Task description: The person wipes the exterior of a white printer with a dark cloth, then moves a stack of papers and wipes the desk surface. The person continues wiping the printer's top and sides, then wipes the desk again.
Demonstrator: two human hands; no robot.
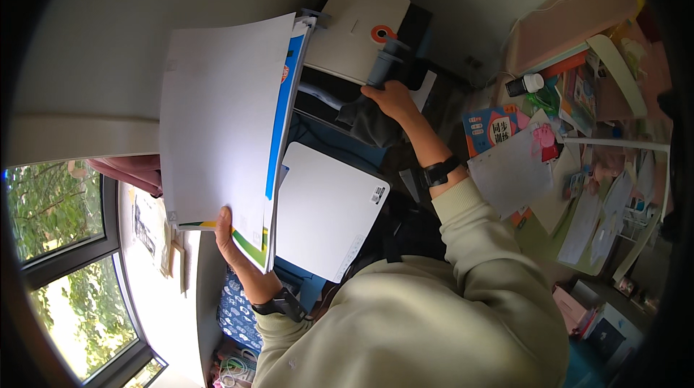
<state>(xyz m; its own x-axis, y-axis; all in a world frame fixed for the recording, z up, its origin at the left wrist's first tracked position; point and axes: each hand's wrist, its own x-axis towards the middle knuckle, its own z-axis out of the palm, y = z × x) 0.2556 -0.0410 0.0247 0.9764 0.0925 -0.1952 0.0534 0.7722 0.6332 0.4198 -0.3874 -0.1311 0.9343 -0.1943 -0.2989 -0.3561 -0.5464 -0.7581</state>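
My left hand (233, 247) grips the lower edge of a stack of papers and booklets (222, 122), its thumb on the top sheet. That sheet is mostly blank white; blue, green and yellow cover edges show beneath it. My right hand (393, 99) is closed around the lower end of a grey, roughly cylindrical object (386, 65), whose exact kind I cannot tell. A dark grey cloth (374, 119) hangs just below that hand. Behind the grey object lies a white, printer-like device (358, 24) with an orange ring.
A white board (331, 209) lies in front of my body, partly under the stack. On the right, a cluttered desk (534, 241) bears books, loose papers and a white-capped bottle (525, 85). A window (81, 279) and a sill are at left. A blue patterned fabric (238, 306) lies below.
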